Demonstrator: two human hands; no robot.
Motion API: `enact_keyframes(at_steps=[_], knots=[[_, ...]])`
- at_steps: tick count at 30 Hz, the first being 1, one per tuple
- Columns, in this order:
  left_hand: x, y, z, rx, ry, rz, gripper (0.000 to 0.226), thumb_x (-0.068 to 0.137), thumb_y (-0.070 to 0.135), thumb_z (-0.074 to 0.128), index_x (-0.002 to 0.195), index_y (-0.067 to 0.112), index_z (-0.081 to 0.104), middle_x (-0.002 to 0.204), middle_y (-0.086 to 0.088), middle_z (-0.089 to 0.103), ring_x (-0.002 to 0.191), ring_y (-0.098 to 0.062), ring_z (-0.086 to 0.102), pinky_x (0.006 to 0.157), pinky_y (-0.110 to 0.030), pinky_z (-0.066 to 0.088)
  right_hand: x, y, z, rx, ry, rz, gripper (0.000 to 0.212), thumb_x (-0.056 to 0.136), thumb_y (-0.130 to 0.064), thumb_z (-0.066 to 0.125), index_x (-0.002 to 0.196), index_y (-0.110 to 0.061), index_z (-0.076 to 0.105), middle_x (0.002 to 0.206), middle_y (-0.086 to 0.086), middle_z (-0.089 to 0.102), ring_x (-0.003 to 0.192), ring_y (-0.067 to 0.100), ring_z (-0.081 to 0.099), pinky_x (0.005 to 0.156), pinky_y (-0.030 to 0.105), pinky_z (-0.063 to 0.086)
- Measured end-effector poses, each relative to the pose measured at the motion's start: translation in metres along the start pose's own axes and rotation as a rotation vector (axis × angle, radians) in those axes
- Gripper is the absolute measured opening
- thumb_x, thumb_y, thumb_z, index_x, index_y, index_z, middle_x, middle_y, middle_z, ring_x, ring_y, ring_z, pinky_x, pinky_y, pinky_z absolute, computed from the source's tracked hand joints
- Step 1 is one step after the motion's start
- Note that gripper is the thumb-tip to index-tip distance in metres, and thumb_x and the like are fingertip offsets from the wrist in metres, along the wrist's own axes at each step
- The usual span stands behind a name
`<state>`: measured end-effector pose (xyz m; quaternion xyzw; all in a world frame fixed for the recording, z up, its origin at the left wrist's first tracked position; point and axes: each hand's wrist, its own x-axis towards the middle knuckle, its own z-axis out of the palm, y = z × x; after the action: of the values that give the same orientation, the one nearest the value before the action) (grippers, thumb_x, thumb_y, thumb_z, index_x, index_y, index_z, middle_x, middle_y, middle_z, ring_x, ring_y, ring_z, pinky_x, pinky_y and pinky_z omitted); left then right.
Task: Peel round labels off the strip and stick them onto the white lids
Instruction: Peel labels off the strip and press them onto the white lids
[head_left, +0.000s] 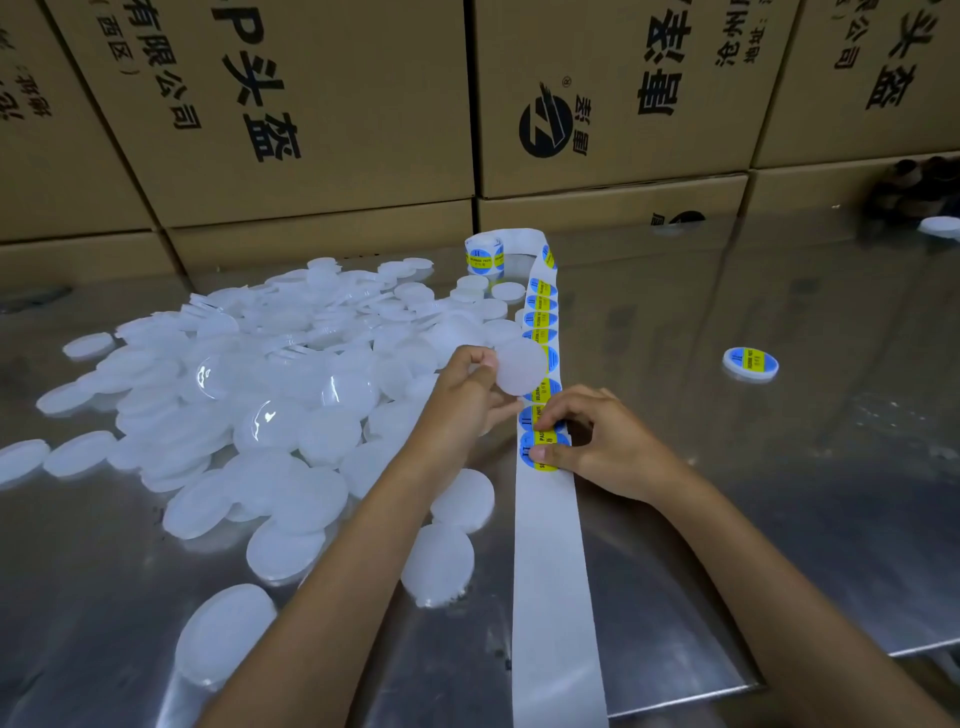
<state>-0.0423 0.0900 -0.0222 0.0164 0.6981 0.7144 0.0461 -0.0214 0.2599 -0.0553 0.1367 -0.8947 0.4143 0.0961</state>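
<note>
Label (544, 451), round, blue and yellow: last one on the strip (548, 561), directly under the right hand's (602, 447) fingertips. Right thumb and forefinger are curled and pinch at the label's edge; whether it has lifted off the backing cannot be told. Toward the wrist from these fingers the strip is bare white backing, running to the near table edge. Beyond the fingers, a line of more labels (541, 312) runs up the strip to the roll (485, 254).

Left hand (467, 395), just left of the right fingertips, grips a blank lid (519, 366) between thumb and curled fingers. This lid is held tilted above the strip and hides part of two labels behind it.

Left of the left hand: a large loose pile of lids (270, 374), some overlapping. Two single lids lie under the left forearm, beside the strip.

Right of the right hand, well apart: one labelled lid (750, 364) on the steel table (779, 519).

Behind everything: stacked cartons (311, 114) with black print.
</note>
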Motion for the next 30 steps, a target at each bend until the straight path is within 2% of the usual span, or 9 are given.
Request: enact_keyframes(at_steps=[3, 6, 9, 12, 15, 18, 20, 25, 30], knots=[[-0.001, -0.004, 0.004, -0.119, -0.092, -0.073, 0.018, 0.110, 0.016, 0.035, 0.103, 0.015, 0.051, 0.109, -0.013, 0.072, 0.094, -0.024, 0.075, 0.084, -0.031, 0.061, 0.000, -0.002, 0.001, 0.011, 0.014, 0.007, 0.023, 0.074, -0.023, 0.086, 0.089, -0.016, 0.069, 0.097, -0.009, 0.063, 0.100, 0.017, 0.054, 0.099, 0.044, 0.041], [0.001, -0.006, 0.002, -0.158, -0.112, -0.110, 0.019, 0.110, 0.015, 0.034, 0.103, 0.014, 0.052, 0.103, -0.012, 0.074, 0.095, -0.027, 0.075, 0.087, -0.035, 0.060, -0.003, -0.004, 0.000, 0.032, 0.028, 0.024, 0.024, 0.074, -0.020, 0.085, 0.088, -0.018, 0.065, 0.093, -0.017, 0.062, 0.098, 0.010, 0.053, 0.097, 0.038, 0.043], [0.002, -0.005, 0.001, -0.148, -0.111, -0.121, 0.018, 0.110, 0.014, 0.034, 0.104, 0.013, 0.051, 0.110, -0.015, 0.073, 0.101, -0.030, 0.073, 0.092, -0.040, 0.058, -0.005, -0.007, 0.001, 0.050, 0.035, 0.035, 0.025, 0.075, -0.018, 0.084, 0.087, -0.020, 0.062, 0.089, -0.019, 0.061, 0.093, 0.005, 0.052, 0.089, 0.027, 0.044], [0.003, -0.006, 0.002, -0.135, -0.094, -0.111, 0.016, 0.109, 0.013, 0.035, 0.104, 0.011, 0.050, 0.123, -0.017, 0.067, 0.108, -0.031, 0.071, 0.090, -0.039, 0.059, -0.006, -0.013, -0.003, 0.178, 0.031, 0.057, 0.020, 0.077, -0.011, 0.082, 0.081, -0.017, 0.063, 0.085, -0.009, 0.064, 0.082, 0.008, 0.055, 0.077, 0.017, 0.044], [0.004, -0.007, 0.000, -0.150, -0.082, -0.109, 0.017, 0.109, 0.013, 0.037, 0.105, 0.010, 0.053, 0.129, -0.017, 0.065, 0.113, -0.031, 0.068, 0.086, -0.037, 0.060, -0.010, -0.017, -0.013, 0.452, 0.037, 0.086, 0.016, 0.081, 0.001, 0.076, 0.081, -0.010, 0.064, 0.084, 0.006, 0.068, 0.078, 0.016, 0.062, 0.080, 0.031, 0.052], [0.005, -0.006, -0.004, -0.269, -0.077, -0.130, 0.024, 0.108, 0.009, 0.039, 0.123, -0.003, 0.053, 0.125, -0.022, 0.067, 0.110, -0.032, 0.070, 0.088, -0.041, 0.060, -0.009, -0.023, -0.021, 0.687, 0.088, 0.082, 0.016, 0.082, 0.005, 0.072, 0.088, -0.008, 0.064, 0.084, 0.004, 0.069, 0.078, 0.015, 0.064, 0.074, 0.022, 0.053], [0.007, -0.004, -0.008, -0.368, -0.056, -0.128, 0.025, 0.108, 0.007, 0.040, 0.123, -0.005, 0.055, 0.120, -0.022, 0.070, 0.104, -0.030, 0.073, 0.080, -0.037, 0.063, -0.002, -0.030, -0.026, 0.768, 0.144, 0.089, 0.018, 0.083, 0.005, 0.071, 0.090, -0.009, 0.062, 0.084, 0.002, 0.071, 0.078, 0.013, 0.065, 0.071, 0.020, 0.052], [0.008, 0.000, -0.017, -0.512, -0.040, -0.118, 0.024, 0.107, 0.007, 0.039, 0.118, -0.003, 0.058, 0.103, -0.018, 0.075, 0.092, -0.027, 0.076, 0.079, -0.036, 0.063, 0.031, -0.052, -0.028, 0.777, 0.136, 0.077, 0.020, 0.083, 0.003, 0.071, 0.093, -0.012, 0.059, 0.087, 0.008, 0.070, 0.076, 0.018, 0.064, 0.068, 0.025, 0.049], [0.008, 0.001, -0.021, -0.558, -0.066, -0.074, 0.030, 0.108, 0.008, 0.037, 0.122, -0.004, 0.060, 0.115, -0.021, 0.072, 0.101, -0.027, 0.073, 0.090, -0.036, 0.060, 0.044, -0.059, 0.003, 0.679, 0.194, 0.089, 0.025, 0.081, 0.004, 0.074, 0.088, -0.015, 0.059, 0.080, 0.000, 0.067, 0.074, 0.015, 0.061, 0.066, 0.021, 0.053]])
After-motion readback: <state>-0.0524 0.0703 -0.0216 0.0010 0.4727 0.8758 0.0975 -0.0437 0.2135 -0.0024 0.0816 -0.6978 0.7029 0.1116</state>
